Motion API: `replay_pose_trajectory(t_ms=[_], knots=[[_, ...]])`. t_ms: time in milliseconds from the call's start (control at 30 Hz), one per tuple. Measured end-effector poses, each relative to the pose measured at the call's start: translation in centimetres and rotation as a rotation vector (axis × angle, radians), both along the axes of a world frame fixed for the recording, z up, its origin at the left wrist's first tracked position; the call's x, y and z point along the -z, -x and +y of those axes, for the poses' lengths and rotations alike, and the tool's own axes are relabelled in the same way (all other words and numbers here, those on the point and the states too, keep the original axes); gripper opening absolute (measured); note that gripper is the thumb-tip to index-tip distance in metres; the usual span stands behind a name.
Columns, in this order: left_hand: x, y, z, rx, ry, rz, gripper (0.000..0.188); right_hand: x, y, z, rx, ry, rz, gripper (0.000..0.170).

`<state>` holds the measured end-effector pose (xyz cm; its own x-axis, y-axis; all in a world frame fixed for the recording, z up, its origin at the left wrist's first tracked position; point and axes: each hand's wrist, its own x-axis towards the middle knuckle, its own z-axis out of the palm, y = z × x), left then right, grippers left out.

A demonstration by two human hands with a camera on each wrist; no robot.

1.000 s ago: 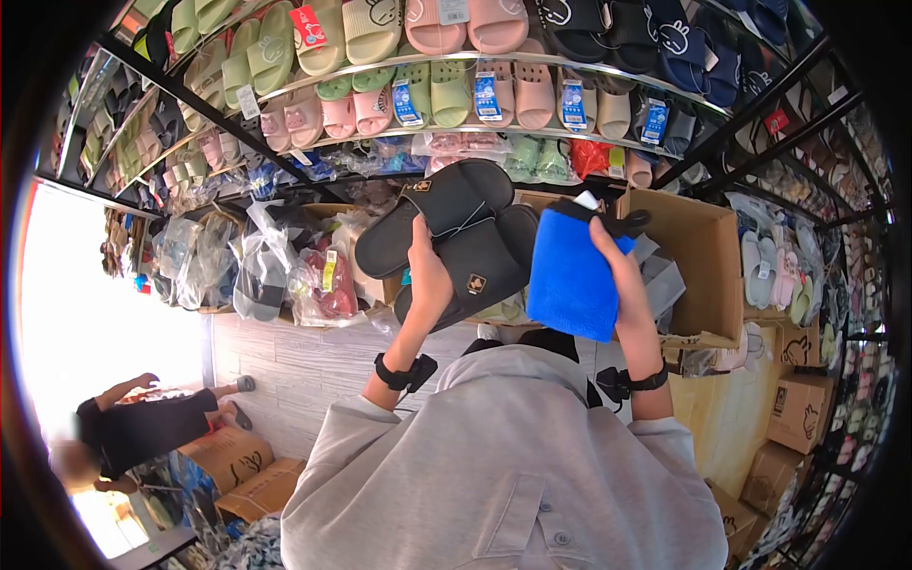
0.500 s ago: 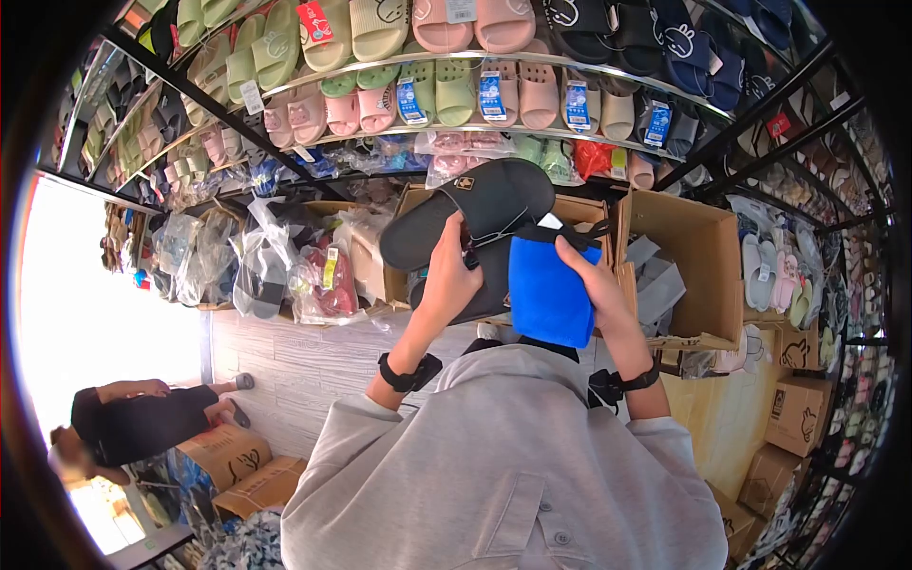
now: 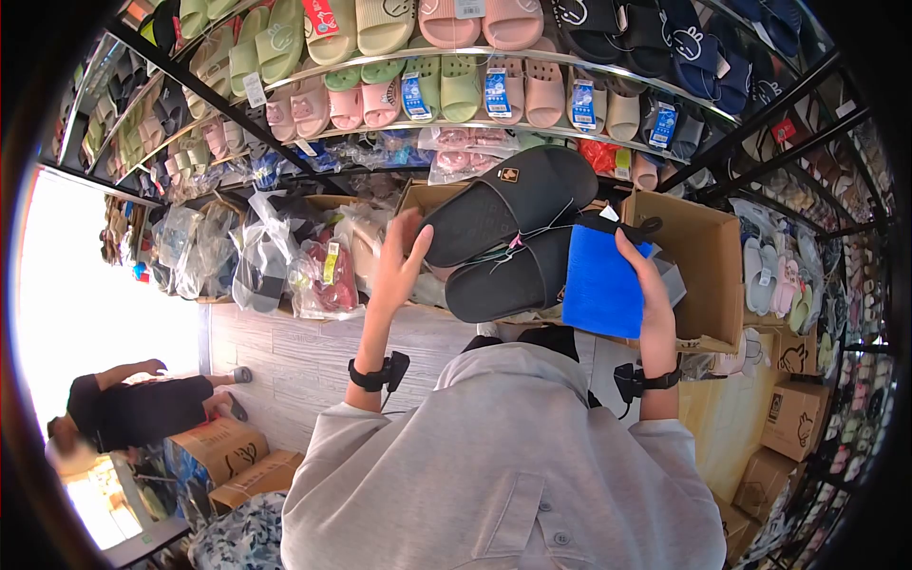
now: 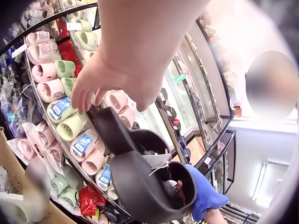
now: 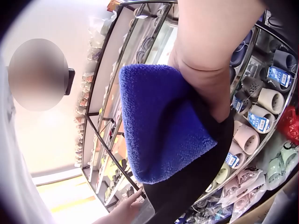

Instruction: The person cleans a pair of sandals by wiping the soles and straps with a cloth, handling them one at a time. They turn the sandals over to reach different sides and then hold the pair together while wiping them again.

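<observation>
My right hand [image 3: 655,294] grips a blue cloth [image 3: 605,285] together with the toe end of a pair of black slide slippers [image 3: 475,223]. Some of its fingers show inside a slipper opening in the left wrist view. A thin pale string [image 3: 549,229] links the two slippers, and a gold emblem [image 3: 509,175] marks the upper strap. My left hand [image 3: 397,266] is beside the heel ends with its fingers extended, holding nothing. Seen from the right wrist, the fuzzy cloth [image 5: 159,121] covers part of a black slipper [image 5: 180,191].
Shelves of slippers [image 3: 456,90] curve across the far side. An open cardboard box [image 3: 708,252] stands at the right. Bagged footwear [image 3: 261,271] lies at the left. Another person [image 3: 142,408] is at the lower left, near stacked cartons [image 3: 223,451].
My left hand has let go of the slippers and drawn back to the left. The slippers moved right and lie more level. The right hand with the cloth dipped left, then swung back right.
</observation>
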<state>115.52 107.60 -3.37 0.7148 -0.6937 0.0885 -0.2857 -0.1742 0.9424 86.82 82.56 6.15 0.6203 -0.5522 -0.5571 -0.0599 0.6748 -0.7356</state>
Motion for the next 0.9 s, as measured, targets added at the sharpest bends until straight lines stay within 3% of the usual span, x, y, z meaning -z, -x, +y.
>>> replay_pose_trajectory(t_ms=[133,233,333,433,533,733,833,900], knots=[[1.1,0.8,0.5,0.043,-0.008,0.53,0.064,0.4,0.5,-0.4,0.014,-0.042,-0.042,0.035],[0.6,1.0,0.3,0.14,0.154,0.857,0.067,-0.5,0.5,-0.1,0.056,-0.024,-0.023,0.034],[-0.4,1.8,0.0,0.144,0.171,0.856,0.069,-1.3,-0.1,0.6,0.107,-0.029,-0.031,0.027],[-0.5,1.8,0.0,0.154,0.144,0.804,0.068,-1.2,0.0,0.3,0.106,-0.059,-0.051,0.025],[-0.8,1.4,0.2,0.028,0.057,0.689,0.062,-1.9,-0.2,0.6,0.123,-0.056,-0.035,0.025],[-0.1,-0.5,0.2,0.003,0.232,0.527,0.049,-1.2,-0.2,0.1,0.123,-0.04,-0.026,0.027],[-1.3,0.4,-0.4,-0.126,0.305,0.196,0.038,-1.1,-0.3,0.1,0.101,-0.012,-0.007,0.027],[-2.7,1.4,-0.8,-0.155,0.228,-0.072,0.032,-1.0,-0.4,0.0,0.08,-0.001,-0.001,0.028]])
